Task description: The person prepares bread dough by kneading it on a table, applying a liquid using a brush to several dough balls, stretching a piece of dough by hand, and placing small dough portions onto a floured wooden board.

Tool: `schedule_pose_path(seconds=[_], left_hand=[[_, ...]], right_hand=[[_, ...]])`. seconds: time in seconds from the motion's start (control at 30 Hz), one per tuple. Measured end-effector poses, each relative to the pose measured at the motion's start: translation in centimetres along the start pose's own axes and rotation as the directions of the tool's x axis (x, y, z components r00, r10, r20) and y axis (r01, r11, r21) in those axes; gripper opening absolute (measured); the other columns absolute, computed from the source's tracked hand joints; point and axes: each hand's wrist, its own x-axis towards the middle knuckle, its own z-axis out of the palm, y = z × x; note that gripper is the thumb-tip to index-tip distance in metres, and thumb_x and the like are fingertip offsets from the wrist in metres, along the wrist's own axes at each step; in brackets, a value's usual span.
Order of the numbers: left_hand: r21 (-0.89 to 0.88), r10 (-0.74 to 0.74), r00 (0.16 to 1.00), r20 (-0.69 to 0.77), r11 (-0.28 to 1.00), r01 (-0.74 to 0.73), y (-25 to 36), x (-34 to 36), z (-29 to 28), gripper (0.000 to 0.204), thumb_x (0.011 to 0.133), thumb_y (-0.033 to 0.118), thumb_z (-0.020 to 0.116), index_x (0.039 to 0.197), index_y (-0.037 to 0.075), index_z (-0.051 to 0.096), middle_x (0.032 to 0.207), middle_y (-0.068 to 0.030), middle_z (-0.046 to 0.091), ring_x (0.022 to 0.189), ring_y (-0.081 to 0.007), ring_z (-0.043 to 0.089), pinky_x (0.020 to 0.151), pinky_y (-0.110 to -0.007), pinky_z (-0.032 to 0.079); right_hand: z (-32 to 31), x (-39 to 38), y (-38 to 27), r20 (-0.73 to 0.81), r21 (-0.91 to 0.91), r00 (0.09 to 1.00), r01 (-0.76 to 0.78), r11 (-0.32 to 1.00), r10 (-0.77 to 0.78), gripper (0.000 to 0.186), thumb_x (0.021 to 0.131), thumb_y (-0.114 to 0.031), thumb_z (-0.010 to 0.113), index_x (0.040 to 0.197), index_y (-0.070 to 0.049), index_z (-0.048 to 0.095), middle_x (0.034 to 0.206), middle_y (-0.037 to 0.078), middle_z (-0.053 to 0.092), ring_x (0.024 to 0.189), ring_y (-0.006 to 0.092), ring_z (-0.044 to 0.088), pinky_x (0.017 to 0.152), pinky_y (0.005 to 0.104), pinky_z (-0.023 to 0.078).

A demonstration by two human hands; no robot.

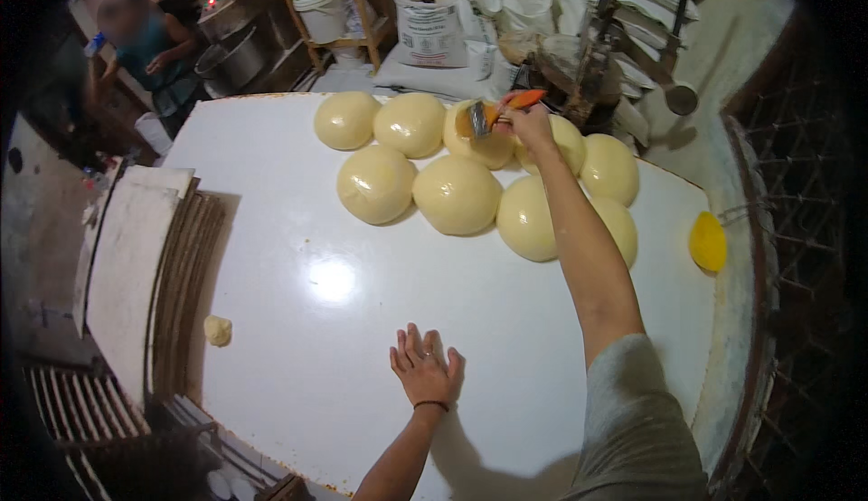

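From afar, I am holding a flat, orange-handled brush with a grey metal band point(480, 121) against a shiny, round, pale-yellow dough ball point(488, 151).
My right hand point(526, 124) is pinching the handle, and the ball is sitting third from the left in the far row, eight similar dough balls point(457, 195) sharing the glossy white tabletop point(289, 411). Nearer, I am spreading the fingers of my left hand point(423, 376), palm down, on the bare surface; a small, pale dough lump point(217, 330) is lying well to its left, near stacked flat boards point(136, 266).

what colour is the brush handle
The brush handle is orange, shown best in the head view, the only one.
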Motion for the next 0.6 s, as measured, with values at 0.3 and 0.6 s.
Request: schedule_pose_path(seconds=[0.3, 0.6], left_hand=[[0.049, -0.08, 0.996, -0.044, 0.995, 0.082, -2.9, -0.7, 0.0, 0.057, 0.099, 0.049, 0.053, 0.14, 0.012, 0.063, 0.171, -0.0243, 0.032, 0.162, -0.0426, 0.015, 0.129, -0.063, 0.008], [-0.003, -0.016, 0.993, -0.114, 1.0, 0.016, -1.7, -0.2, 0.5, 0.054, 0.099, 0.046, 0.055, 0.141, 0.013, 0.063, 0.169, -0.0228, 0.036, 0.161, -0.0411, 0.021, 0.13, -0.061, 0.011]], right_hand=[[10.1, -6.6, -2.5, 0.699, -0.308, 0.575, 0.778, 0.547, -0.424, 0.015, 0.092, -0.01, 0.075, 0.106, -0.008, 0.075, 0.094, 0.015, 0.076, 0.089, 0.0321, 0.076, 0.081, 0.0419, 0.059], [5.4, -2.1, -2.9, 0.251, -0.542, 0.916, 0.401, 0.738, -0.314, 0.022, 0.097, -0.027, 0.073, 0.115, -0.014, 0.076, 0.102, 0.016, 0.078, 0.097, 0.0399, 0.074, 0.086, 0.0485, 0.058]])
